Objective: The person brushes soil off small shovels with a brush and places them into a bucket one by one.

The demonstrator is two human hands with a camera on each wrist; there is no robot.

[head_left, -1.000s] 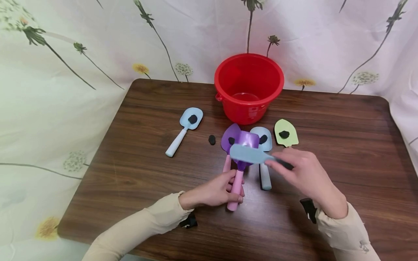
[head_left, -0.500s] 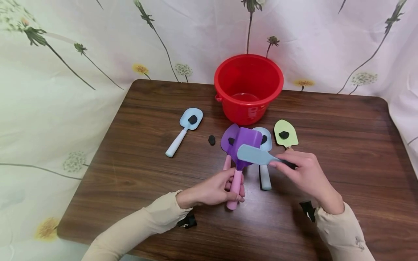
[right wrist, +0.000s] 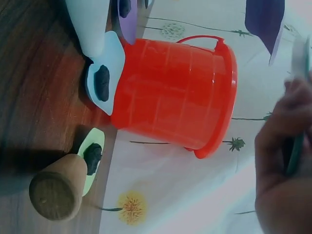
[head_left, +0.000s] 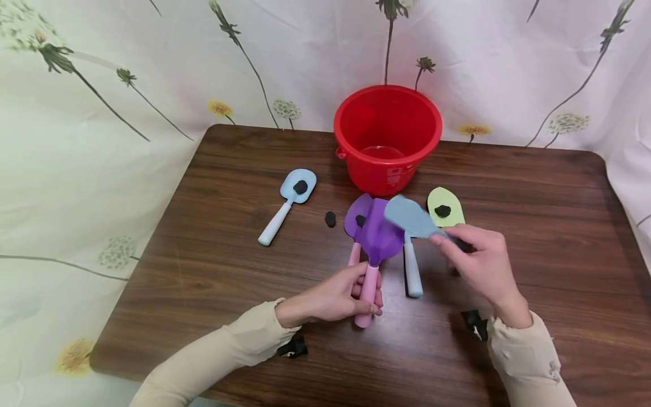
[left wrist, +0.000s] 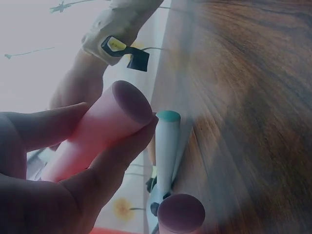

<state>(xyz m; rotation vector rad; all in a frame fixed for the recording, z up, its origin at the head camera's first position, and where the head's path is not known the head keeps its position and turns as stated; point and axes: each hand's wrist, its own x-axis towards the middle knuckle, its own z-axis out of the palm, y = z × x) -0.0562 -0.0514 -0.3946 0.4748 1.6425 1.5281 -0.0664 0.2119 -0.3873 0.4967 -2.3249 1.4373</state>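
My left hand (head_left: 335,294) grips the pink handle of a purple toy shovel (head_left: 375,240), held above the table with its blade pointing away. My right hand (head_left: 480,263) pinches the dark handle of a light blue tool with a flat, rounded head (head_left: 412,217). That head overlaps the purple blade in the head view; whether they touch I cannot tell. Beneath lie a second purple shovel (head_left: 354,212) and a light blue shovel with a pale handle (head_left: 413,274), partly hidden. The left wrist view shows the gripped pink handle (left wrist: 100,131) close up.
Behind the shovels stands a red bucket (head_left: 381,178). A green shovel (head_left: 441,198) lies at right and another light blue shovel (head_left: 305,176) at left, each bearing a black lump. One loose black lump (head_left: 330,219) rests on the wooden table (head_left: 213,294).
My right hand has moved slightly to the right, and the light blue head has swung right and away across the purple blade. The purple blade has turned in my left hand, which stays in place.
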